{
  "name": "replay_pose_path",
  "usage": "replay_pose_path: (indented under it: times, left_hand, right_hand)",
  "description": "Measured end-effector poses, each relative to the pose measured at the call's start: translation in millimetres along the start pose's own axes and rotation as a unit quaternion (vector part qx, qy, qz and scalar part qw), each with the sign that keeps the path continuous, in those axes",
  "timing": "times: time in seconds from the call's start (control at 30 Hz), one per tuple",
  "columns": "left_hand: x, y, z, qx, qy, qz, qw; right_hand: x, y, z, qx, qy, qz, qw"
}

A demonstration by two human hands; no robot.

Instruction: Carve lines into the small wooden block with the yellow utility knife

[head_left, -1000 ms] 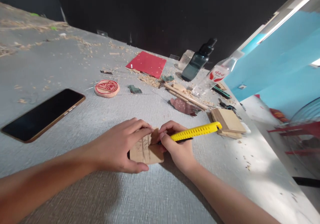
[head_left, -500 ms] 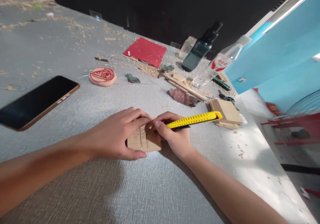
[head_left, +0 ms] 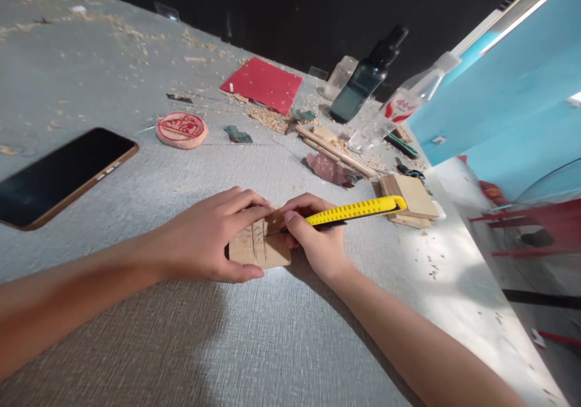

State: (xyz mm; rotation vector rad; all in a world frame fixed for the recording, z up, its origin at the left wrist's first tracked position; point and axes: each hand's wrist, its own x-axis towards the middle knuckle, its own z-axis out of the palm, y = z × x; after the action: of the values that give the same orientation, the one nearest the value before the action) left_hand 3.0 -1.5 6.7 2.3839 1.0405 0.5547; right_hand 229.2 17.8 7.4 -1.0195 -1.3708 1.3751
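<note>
A small flat wooden block (head_left: 247, 250) with carved lines lies on the grey table (head_left: 290, 334). My left hand (head_left: 222, 231) grips it from the left, fingers along the far edge and thumb at the near edge. In my right hand (head_left: 318, 237) is a yellow utility knife (head_left: 356, 210), held like a pen and slanting up to the right. Its blade end meets the carved face of the block, though my fingers partly cover the tip.
A phone (head_left: 63, 177) and a red-marked wooden disc (head_left: 181, 130) lie left. Farther back are a red sheet (head_left: 263, 83), wood shavings, sticks (head_left: 333, 150), a dark bottle (head_left: 363, 83) and a clear bottle (head_left: 403, 104). Stacked wooden blocks (head_left: 411, 198) sit right, near the table's edge.
The whole view has shifted slightly, so things on the table appear a little higher and to the left. The knife tip sits slightly differently on the block; both hands keep their hold.
</note>
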Motion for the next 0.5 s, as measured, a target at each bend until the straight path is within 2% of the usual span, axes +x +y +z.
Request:
replay_pose_path:
  times: [0.2,0.4,0.5]
  left_hand:
    - [-0.5,-0.1,-0.2,0.003,-0.001,0.002,1.000]
    - [0.1,-1.6,0.7,0.005,-0.002,0.006,1.000]
    - [-0.1,-1.1,0.5,0.005,-0.001,0.007,1.000]
  right_hand:
    - [-0.2,2.3,-1.5,0.020,-0.048,0.003,0.999]
    - [0.4,0.4,-0.1,-0.001,0.011,0.005,1.000]
    - [0.2,-0.1,0.0,0.003,-0.002,-0.004,1.000]
